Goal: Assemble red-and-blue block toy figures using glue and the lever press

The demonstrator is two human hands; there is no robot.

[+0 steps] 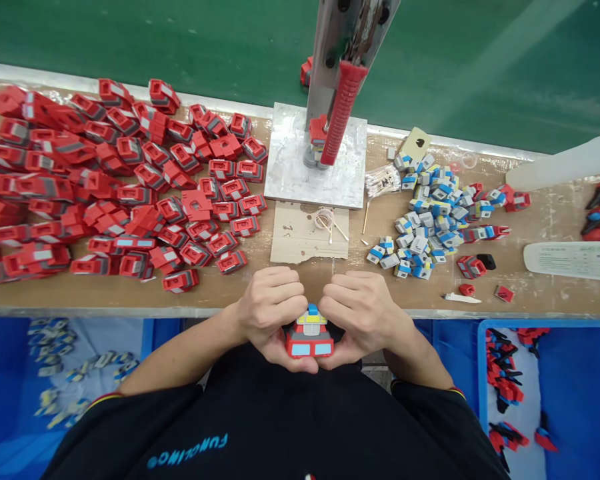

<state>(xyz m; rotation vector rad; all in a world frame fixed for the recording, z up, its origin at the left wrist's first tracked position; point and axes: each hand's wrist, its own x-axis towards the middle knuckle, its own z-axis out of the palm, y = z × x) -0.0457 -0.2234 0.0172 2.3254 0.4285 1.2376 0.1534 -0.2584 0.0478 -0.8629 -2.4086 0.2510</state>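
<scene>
In the head view, the left hand (pixel 275 310) and the right hand (pixel 357 317) together hold one red toy piece (pixel 311 331) in front of the person's body, just past the near edge of the bench (pixel 405 297). The fingers are curled closed against its two sides, and the thumbs meet below its near edge. Its blue tip points away from the body, and two pale-blue windows are at the near end. Its long axis I cannot tell surely, because the hands cover the sides.

The bench is brown. On it, many red parts (pixel 195 203) lie at left, a metal base plate (pixel 287 160) with a red lever handle (pixel 344 113) above stands in the middle, and small grey-blue parts (pixel 420 243) lie at right, beside cotton swabs (pixel 381 181). A green surface (pixel 180 40) extends behind; a blue bin (pixel 580 393) is below at right.
</scene>
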